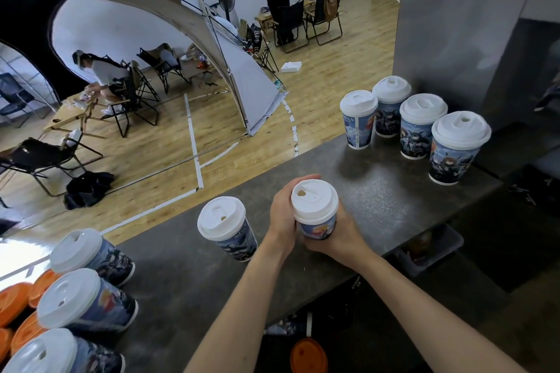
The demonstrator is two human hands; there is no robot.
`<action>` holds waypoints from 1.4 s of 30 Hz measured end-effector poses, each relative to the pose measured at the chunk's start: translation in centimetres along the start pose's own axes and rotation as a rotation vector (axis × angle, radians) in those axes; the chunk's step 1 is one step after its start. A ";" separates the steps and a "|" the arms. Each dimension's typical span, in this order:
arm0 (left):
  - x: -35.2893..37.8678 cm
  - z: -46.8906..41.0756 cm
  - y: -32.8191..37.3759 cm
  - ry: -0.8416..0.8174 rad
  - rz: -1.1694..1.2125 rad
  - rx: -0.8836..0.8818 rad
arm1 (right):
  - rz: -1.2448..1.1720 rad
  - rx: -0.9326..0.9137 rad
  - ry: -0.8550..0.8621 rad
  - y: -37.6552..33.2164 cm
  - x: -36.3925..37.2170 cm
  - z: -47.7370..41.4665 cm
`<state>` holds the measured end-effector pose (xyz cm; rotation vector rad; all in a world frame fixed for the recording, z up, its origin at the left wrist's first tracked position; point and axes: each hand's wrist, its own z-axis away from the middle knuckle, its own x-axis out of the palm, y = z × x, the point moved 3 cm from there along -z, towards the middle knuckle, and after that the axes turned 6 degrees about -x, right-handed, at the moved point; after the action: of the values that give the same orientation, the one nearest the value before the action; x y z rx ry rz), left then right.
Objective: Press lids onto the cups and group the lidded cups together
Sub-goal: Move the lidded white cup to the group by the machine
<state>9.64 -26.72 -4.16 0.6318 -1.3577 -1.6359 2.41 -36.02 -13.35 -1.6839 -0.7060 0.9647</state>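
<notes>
A printed paper cup [316,228] with a white lid [314,200] stands in the middle of the grey counter [388,200]. My left hand [283,215] wraps its left side and my right hand [342,232] wraps its right side and base. Another lidded cup [225,228] stands just left of my left hand. Several lidded cups stand grouped at the far right, the nearest [456,150] being the largest in view. Three more lidded cups [86,300] stand at the counter's left end.
Orange lids [18,312] are piled at the lower left, and one more orange lid [309,356] lies below the counter. A dark bin [430,248] sits under the counter's right side. Beyond are a wooden floor, folding chairs, a tent and two people.
</notes>
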 end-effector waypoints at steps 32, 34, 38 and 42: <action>0.1 0.4 0.9 0.036 0.034 -0.075 | 0.033 -0.005 0.048 -0.1 0.2 0.2; 0.3 0.8 0.8 0.118 0.077 -0.026 | 0.021 -0.016 0.073 -0.4 0.2 0.3; 0.8 1.7 0.4 0.270 0.104 0.071 | -0.042 -0.008 0.110 -0.4 -0.1 0.6; 0.8 1.4 1.0 0.194 0.045 0.035 | 0.005 0.008 0.093 -0.2 0.0 0.5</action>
<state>8.41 -26.66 -2.72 0.7556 -1.2526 -1.4772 1.95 -35.74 -13.28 -1.7131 -0.6360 0.8860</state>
